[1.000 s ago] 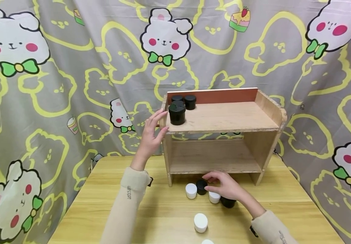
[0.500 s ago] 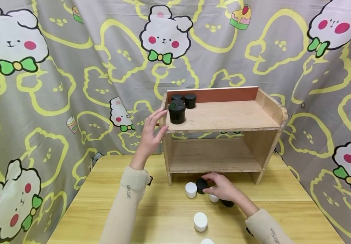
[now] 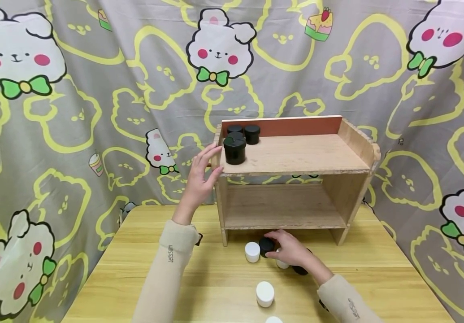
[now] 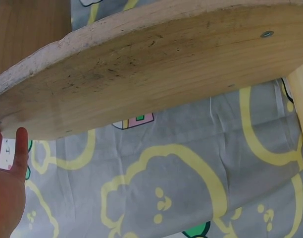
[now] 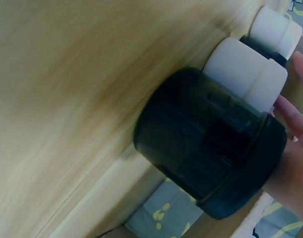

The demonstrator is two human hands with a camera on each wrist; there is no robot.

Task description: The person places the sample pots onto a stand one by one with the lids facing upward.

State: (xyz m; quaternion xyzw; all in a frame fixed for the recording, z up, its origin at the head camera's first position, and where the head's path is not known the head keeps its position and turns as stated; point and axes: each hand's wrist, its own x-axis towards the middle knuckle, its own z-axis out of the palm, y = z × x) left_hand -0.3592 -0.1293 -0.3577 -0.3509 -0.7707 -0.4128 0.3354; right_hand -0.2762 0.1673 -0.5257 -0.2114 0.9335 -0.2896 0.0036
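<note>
On the left, my left hand (image 3: 200,177) rests against the left side panel of a two-tier wooden shelf (image 3: 296,154), thumb and fingers spread; the left wrist view shows its fingertips at the wood's edge. My right hand (image 3: 292,249) is low in front of the shelf, its thumb and fingers on either side of the lid of a small black jar (image 3: 266,246). A white jar (image 3: 252,252) stands just left of that black jar. Partly under the right hand are another white jar (image 3: 282,264) and a larger black jar (image 5: 206,134), in a row with them.
Several black lidded jars (image 3: 235,150) stand at the left end of the shelf's top board. Another white jar (image 3: 265,294) is nearer on the wooden table (image 3: 135,269), with one more white lid (image 3: 274,320) at the bottom edge. A patterned curtain (image 3: 106,112) hangs behind.
My right hand has moved a little left and down, its thumb and fingers coming around the small black jar. The left hand keeps its place on the shelf's side.
</note>
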